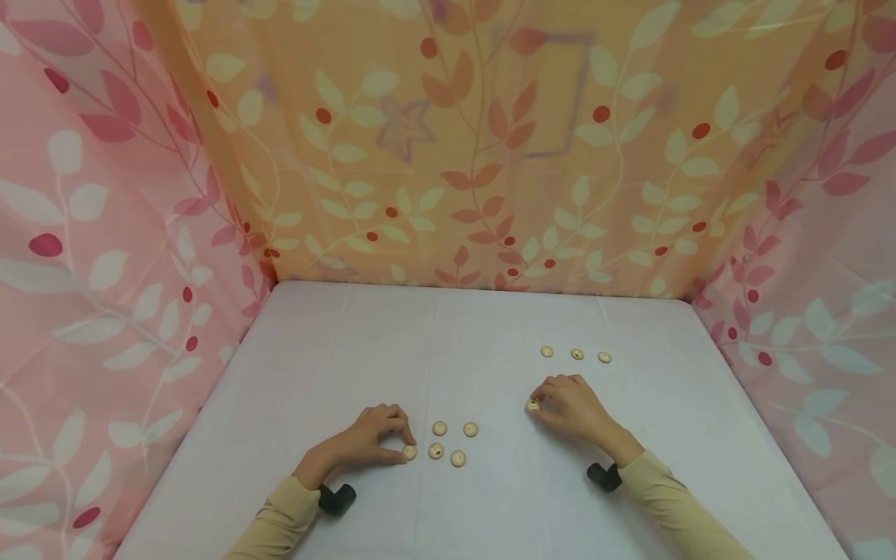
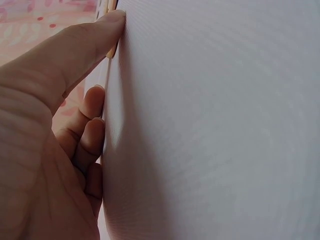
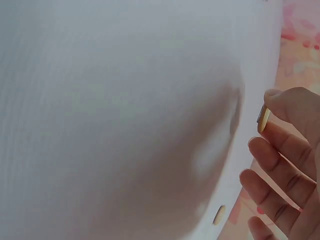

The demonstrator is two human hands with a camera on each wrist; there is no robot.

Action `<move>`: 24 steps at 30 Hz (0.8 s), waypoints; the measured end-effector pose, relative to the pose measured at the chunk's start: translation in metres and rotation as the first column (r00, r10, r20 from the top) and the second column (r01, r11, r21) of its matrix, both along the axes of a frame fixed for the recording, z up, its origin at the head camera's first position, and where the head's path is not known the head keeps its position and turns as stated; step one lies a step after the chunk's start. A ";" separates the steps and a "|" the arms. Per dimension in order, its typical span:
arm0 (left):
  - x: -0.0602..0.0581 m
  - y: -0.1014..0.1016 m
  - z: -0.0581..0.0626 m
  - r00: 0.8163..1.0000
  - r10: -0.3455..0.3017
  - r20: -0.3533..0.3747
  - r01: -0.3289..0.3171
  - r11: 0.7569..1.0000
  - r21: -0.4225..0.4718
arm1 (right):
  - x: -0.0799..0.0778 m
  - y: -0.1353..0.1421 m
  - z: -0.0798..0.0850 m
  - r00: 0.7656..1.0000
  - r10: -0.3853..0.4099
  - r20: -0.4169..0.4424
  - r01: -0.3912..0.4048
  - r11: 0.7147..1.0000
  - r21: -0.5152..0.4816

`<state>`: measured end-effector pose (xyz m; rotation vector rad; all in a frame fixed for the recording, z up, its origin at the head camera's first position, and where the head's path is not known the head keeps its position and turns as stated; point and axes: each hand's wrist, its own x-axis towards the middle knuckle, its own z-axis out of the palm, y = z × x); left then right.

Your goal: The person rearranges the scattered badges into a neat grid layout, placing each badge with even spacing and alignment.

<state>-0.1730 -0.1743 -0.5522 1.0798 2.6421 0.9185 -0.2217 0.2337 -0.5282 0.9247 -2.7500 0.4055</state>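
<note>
The left-hand disc [image 1: 409,452], small, round and tan, is pinched between thumb and index finger of the left hand [image 1: 365,437], at the white tabletop [image 1: 490,513]; whether it is lifted cannot be told. The right-hand disc [image 1: 533,405], of like kind, is pinched at the fingertips of the right hand [image 1: 575,408] and appears raised. Hands well apart. Discs judged light, stiff, probably wooden, unlikely to break; thin, so best gripped by opposite points of the rim. Four loose discs [image 1: 439,428] are grouped just beside the left hand and could be nudged. Three far discs [image 1: 577,354] are lined up beyond the right hand. No obstruction noted between the hands except the group of four.
</note>
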 end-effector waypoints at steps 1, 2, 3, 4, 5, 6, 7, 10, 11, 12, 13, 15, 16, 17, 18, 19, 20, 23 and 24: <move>0.000 0.000 0.000 1.000 -0.005 -0.013 0.005 1.000 0.002 | -0.001 0.002 -0.001 1.000 -0.005 -0.007 0.005 1.000 -0.003; 0.000 0.000 -0.001 1.000 -0.009 -0.026 0.009 1.000 0.004 | -0.002 0.004 -0.001 1.000 -0.010 -0.017 0.010 1.000 -0.003; 0.001 0.000 -0.001 0.999 -0.010 -0.030 0.010 1.000 0.006 | -0.003 0.006 -0.002 1.000 -0.016 -0.024 0.016 1.000 -0.002; 0.001 0.000 -0.001 0.999 -0.009 -0.030 0.009 1.000 0.007 | -0.004 0.007 -0.002 0.999 -0.023 -0.030 0.023 1.000 -0.003; 0.001 0.000 0.000 0.999 -0.011 -0.032 0.011 1.000 0.006 | -0.005 0.009 -0.002 0.999 -0.030 -0.033 0.030 1.000 -0.004; 0.000 0.000 0.000 1.000 -0.008 -0.025 0.008 1.000 0.001 | -0.006 0.010 -0.002 0.999 -0.042 -0.033 0.042 0.999 0.000; 0.000 0.000 0.001 1.000 -0.005 -0.017 0.005 1.000 -0.007 | -0.007 0.012 -0.002 0.998 -0.054 -0.033 0.055 0.999 0.001; -0.001 0.000 0.003 1.000 0.006 0.019 -0.006 1.000 -0.025 | -0.010 0.016 -0.001 0.996 -0.088 -0.027 0.088 0.996 -0.004; -0.001 0.000 0.003 1.000 0.007 0.021 -0.007 1.000 -0.030 | -0.011 0.018 -0.001 0.995 -0.098 -0.023 0.098 0.995 -0.008; -0.001 0.000 0.002 1.000 0.009 0.021 -0.008 0.999 -0.035 | -0.012 0.019 -0.001 0.994 -0.108 -0.021 0.108 0.994 -0.013; -0.002 0.000 0.002 1.000 0.010 0.018 -0.009 0.999 -0.038 | -0.014 0.020 -0.002 0.993 -0.117 -0.020 0.117 0.993 -0.020; -0.002 -0.001 0.000 1.000 0.008 0.008 -0.008 0.999 -0.036 | -0.016 0.022 -0.003 0.991 -0.136 -0.013 0.136 0.990 -0.030; -0.002 -0.001 0.000 1.000 0.008 0.005 -0.008 0.999 -0.035 | -0.017 0.023 -0.004 0.989 -0.145 -0.010 0.145 0.989 -0.032; -0.002 -0.001 0.000 1.000 0.008 0.004 -0.008 0.999 -0.033 | -0.018 0.024 -0.004 0.988 -0.151 -0.011 0.150 0.988 -0.033; -0.002 -0.001 0.000 1.000 0.007 0.003 -0.006 0.999 -0.032 | -0.019 0.024 -0.005 0.988 -0.157 -0.010 0.157 0.987 -0.032; -0.002 0.000 0.000 1.000 0.005 0.003 -0.004 1.000 -0.029 | -0.020 0.025 -0.005 0.986 -0.164 -0.009 0.163 0.986 -0.030; -0.002 0.000 0.001 1.000 0.003 0.003 -0.003 1.000 -0.028 | -0.021 0.025 -0.006 0.985 -0.170 -0.007 0.170 0.985 -0.028; -0.002 0.000 0.001 1.000 0.000 0.010 0.000 1.000 -0.028 | -0.024 0.027 -0.006 0.983 -0.186 0.004 0.186 0.982 -0.026; -0.002 0.000 0.001 1.000 0.001 0.011 -0.001 1.000 -0.029 | -0.026 0.027 -0.006 0.981 -0.192 0.010 0.192 0.981 -0.025</move>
